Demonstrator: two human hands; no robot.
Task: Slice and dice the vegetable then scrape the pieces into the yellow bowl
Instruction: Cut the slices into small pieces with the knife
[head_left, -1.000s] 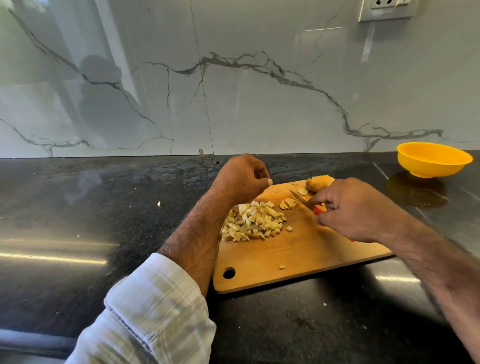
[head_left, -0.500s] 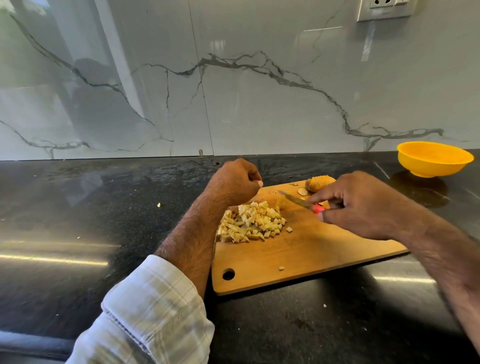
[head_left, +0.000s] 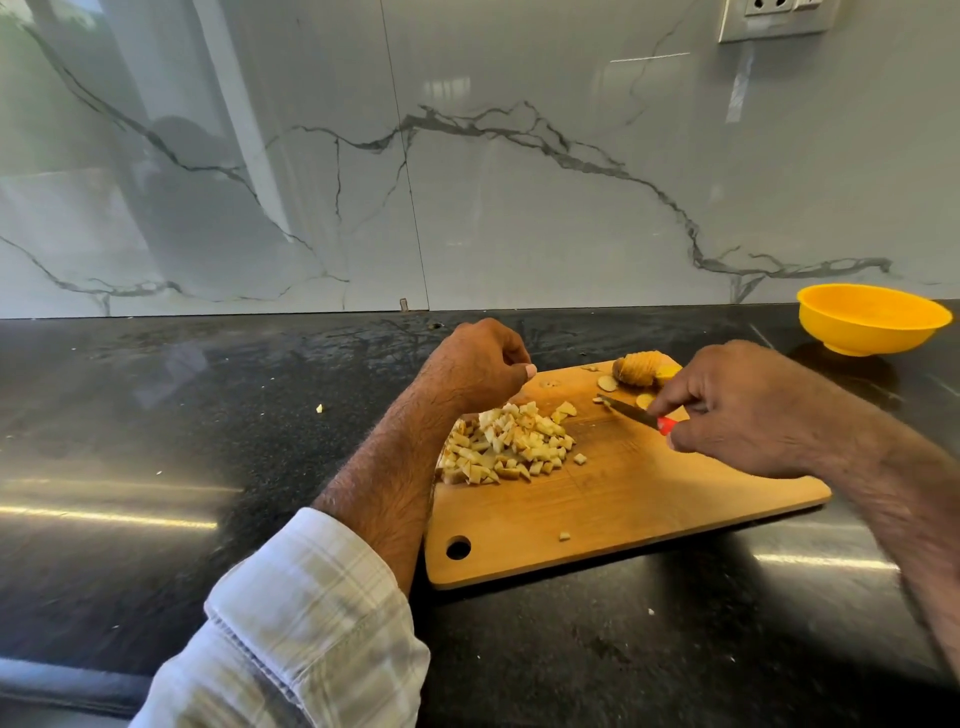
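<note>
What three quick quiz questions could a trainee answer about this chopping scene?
1. True or false: the diced pieces lie on the cutting board.
2. Which hand holds the knife?
3. The yellow bowl stands: A) on the board, B) on the counter beyond the board's far right corner.

Key: 1 true. 2 the right hand. 3 B.

Since the earliest frame the right hand (head_left: 748, 410) has drawn the knife (head_left: 631, 410) back from the small slices, which then lay at the blade and have since joined the diced pile (head_left: 511, 441). The blade now points at the loose slices (head_left: 608, 383) beside the uncut piece (head_left: 639, 369). The left hand (head_left: 475, 364), curled (holding nothing visible), has lifted slightly off the pile.
</note>
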